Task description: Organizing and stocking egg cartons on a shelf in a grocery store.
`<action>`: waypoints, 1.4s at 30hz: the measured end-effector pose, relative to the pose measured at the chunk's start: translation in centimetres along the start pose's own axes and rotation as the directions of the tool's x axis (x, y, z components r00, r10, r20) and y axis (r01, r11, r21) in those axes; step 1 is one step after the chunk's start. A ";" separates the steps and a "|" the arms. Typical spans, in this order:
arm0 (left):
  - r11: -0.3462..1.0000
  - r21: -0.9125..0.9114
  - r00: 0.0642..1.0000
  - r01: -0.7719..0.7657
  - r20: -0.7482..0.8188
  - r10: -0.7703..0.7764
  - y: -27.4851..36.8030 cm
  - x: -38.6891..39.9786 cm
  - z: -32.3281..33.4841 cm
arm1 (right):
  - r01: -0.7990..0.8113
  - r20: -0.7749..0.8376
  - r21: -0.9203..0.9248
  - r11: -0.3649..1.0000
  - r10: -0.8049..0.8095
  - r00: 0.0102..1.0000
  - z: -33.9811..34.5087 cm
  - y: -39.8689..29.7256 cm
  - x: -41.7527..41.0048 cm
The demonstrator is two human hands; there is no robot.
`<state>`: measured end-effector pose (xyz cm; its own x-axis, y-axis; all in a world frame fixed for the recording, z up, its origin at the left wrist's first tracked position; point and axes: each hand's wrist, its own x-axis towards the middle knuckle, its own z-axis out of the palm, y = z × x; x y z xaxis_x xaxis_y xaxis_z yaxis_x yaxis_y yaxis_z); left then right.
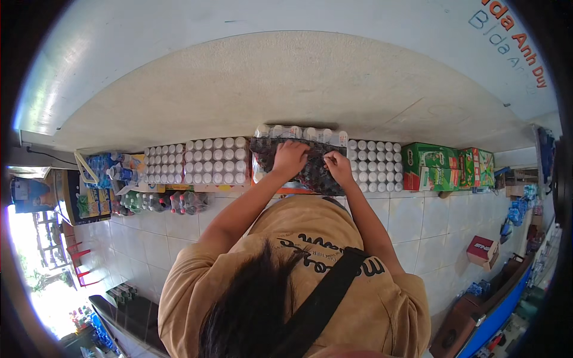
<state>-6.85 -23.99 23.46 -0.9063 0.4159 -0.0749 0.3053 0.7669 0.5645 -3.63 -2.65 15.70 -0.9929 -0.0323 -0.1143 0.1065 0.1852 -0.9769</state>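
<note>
A dark patterned cloth [309, 172] lies draped over a plastic-wrapped pack of cans [295, 131] in front of me. My left hand [290, 156] rests on top of the cloth, with its fingertips bent towards the right; whether they grip a fold cannot be seen. Close to the cloth's right side, my right hand [338, 166] has its thumb and fingers drawn together at the fabric, seemingly pinching it. The far row of can tops shows beyond the cloth, while most of the pack is covered.
Shrink-wrapped cans [217, 161] flank the covered pack on the left, and more cans [375, 165] on the right. Green cartons [432, 165] continue that row along the wall [286, 85]. Soft-drink bottles [183, 202] stand at left. A red box [482, 252] sits on the tiled floor [405, 219].
</note>
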 end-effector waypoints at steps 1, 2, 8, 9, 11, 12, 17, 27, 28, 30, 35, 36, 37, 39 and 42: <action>0.982 -0.018 0.978 -0.186 -0.103 0.183 -0.2 0.9 0.7 | 0.044 0.017 -0.009 0.999 -0.044 0.999 0.2 -0.3 -0.1; 0.983 -0.019 0.978 -0.184 -0.106 0.181 -0.1 1.4 1.8 | 0.045 0.020 -0.011 0.999 -0.045 0.999 0.3 -0.7 -0.1; 0.973 -0.155 0.985 -0.171 -0.066 0.162 -0.4 4.2 4.7 | 0.175 -0.002 -0.356 0.918 -0.189 0.982 0.1 -1.7 -0.3; 0.969 -0.190 0.988 -0.155 -0.017 0.154 -1.0 4.4 4.6 | 0.174 -0.008 -0.355 0.918 -0.189 0.982 0.1 -1.8 -0.4; 0.965 -0.222 0.989 -0.137 0.032 0.148 -1.7 4.5 4.5 | 0.169 0.024 -0.418 0.893 -0.175 0.984 0.0 -2.1 -0.5; 0.959 -0.260 0.992 -0.110 0.024 0.120 -1.8 4.5 4.3 | 0.166 0.016 -0.416 0.894 -0.175 0.984 0.0 -1.9 -0.5; 0.900 -0.435 0.999 -0.008 -0.052 -0.016 -3.1 3.5 3.4 | 0.255 0.016 -0.586 0.769 -0.304 0.953 -0.2 -0.6 0.0; 0.933 -0.358 0.991 0.027 -0.112 -0.072 -4.2 -0.2 2.0 | 0.259 0.110 -0.344 0.902 -0.236 0.966 -0.4 -1.8 0.2; 0.955 -0.296 0.996 0.003 -0.088 -0.030 -3.9 -0.6 2.1 | 0.280 0.093 -0.375 0.884 -0.264 0.960 -0.4 -1.4 0.2; 0.961 -0.268 0.995 -0.060 -0.090 0.037 -3.7 -1.3 2.9 | 0.299 0.079 -0.405 0.864 -0.293 0.953 -0.4 -1.2 0.3; 0.954 -0.132 0.933 -0.269 -0.282 0.224 -4.4 -0.9 4.2 | 0.431 0.086 -0.496 0.754 -0.451 0.888 -0.1 -2.4 0.1; 0.954 -0.131 0.932 -0.269 -0.284 0.224 -4.6 -0.8 4.3 | 0.432 0.087 -0.496 0.753 -0.453 0.887 -0.1 -2.6 0.0; 0.963 -0.088 0.935 -0.253 -0.279 0.220 -4.9 -0.6 4.5 | 0.410 0.102 -0.493 0.767 -0.417 0.903 -0.2 -2.8 -0.1; 0.969 -0.046 0.936 -0.242 -0.273 0.221 -4.8 -0.3 4.5 | 0.384 0.113 -0.495 0.780 -0.380 0.918 -0.3 -2.6 0.0; 0.978 0.000 0.934 -0.207 -0.297 0.197 -3.9 0.2 4.3 | 0.379 0.095 -0.500 0.779 -0.385 0.918 -0.2 -2.0 0.1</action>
<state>-6.99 -24.82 17.72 -0.8733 0.3946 0.2859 0.4861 0.6645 0.5676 -3.97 -2.80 17.72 -0.9474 -0.1944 0.2543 -0.3195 0.6226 -0.7143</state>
